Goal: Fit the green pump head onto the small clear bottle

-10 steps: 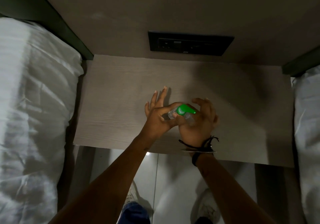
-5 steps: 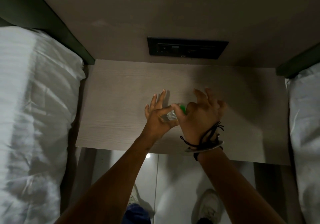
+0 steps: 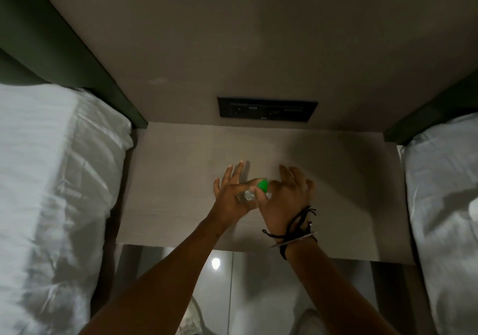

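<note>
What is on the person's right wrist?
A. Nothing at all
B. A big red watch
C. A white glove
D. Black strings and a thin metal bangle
D: black strings are tied around the right wrist, with a thin metal bangle just below them, behind the right hand.

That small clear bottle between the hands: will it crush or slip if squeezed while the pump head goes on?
The small clear bottle looks thin-walled and crinkly, so it probably dents under a firm squeeze. It seems light, since the left hand pinches it with few fingers. The right hand works the green pump head; smooth plastic may twist in the grip.
</note>
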Available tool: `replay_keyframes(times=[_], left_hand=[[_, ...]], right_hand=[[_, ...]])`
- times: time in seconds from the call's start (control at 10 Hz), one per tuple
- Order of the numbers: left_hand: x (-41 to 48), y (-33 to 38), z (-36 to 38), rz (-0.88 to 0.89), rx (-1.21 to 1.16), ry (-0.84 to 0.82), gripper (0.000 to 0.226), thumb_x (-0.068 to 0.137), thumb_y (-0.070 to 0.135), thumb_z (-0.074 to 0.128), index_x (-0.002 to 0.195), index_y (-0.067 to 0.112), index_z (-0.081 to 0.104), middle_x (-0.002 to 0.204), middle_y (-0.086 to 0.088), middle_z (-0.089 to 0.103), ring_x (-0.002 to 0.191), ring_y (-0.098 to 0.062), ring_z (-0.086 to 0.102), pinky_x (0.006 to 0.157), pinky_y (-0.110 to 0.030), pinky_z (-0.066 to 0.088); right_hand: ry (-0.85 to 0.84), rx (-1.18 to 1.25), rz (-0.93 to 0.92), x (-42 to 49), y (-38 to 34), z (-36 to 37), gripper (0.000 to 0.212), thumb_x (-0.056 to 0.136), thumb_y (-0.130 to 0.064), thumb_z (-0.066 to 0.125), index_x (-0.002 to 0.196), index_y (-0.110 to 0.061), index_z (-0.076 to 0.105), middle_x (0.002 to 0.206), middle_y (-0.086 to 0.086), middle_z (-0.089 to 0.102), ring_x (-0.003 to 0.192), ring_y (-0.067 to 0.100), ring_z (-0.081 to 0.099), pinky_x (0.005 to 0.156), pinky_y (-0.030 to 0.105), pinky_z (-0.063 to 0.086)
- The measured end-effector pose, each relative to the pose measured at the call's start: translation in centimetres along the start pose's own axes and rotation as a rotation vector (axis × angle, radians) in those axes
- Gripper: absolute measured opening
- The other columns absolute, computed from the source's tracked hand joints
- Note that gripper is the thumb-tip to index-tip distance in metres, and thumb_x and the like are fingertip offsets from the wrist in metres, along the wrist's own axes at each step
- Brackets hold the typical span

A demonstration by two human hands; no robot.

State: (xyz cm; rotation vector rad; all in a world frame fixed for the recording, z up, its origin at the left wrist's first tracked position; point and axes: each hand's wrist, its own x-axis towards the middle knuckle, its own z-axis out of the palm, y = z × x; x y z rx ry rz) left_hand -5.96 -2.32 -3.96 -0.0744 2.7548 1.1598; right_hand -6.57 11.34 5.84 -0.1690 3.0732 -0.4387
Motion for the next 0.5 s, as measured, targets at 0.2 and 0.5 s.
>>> replay_keyframes(times=[0.2, 0.5], left_hand=[[2.1, 0.8, -0.5, -0.049, 0.025, -0.019, 0.035, 0.071, 0.036, 0.076, 0.103, 0.046, 0.065, 0.159, 0.006, 0.015, 0.147, -0.020, -0.001, 0.112, -0.054, -0.007], [1.9, 0.9, -2.0, -0.097, 0.178, -0.117, 0.106, 0.064, 0.054, 0.075, 0.139, 0.057, -0.001, 0.161, -0.006, -0.005, 0.146, -0.029, -0.007, 0.112, -0.062, 0.003]], right_hand=[[-0.055, -0.024, 0.047, 1.9, -0.6, -0.7, 0.029, 0.082, -0.039, 0.061, 0.082, -0.012, 0.073, 0.136, 0.016, 0.053, 0.130, 0.036, 0.038, 0.103, 0.055, 0.030], [0.017, -0.072, 0.092, -0.1, 0.6, -1.7, 0.062, 0.072, -0.068, 0.059, 0.080, -0.007, 0.070, 0.130, 0.023, 0.056, 0.126, 0.041, 0.043, 0.103, 0.066, 0.029]])
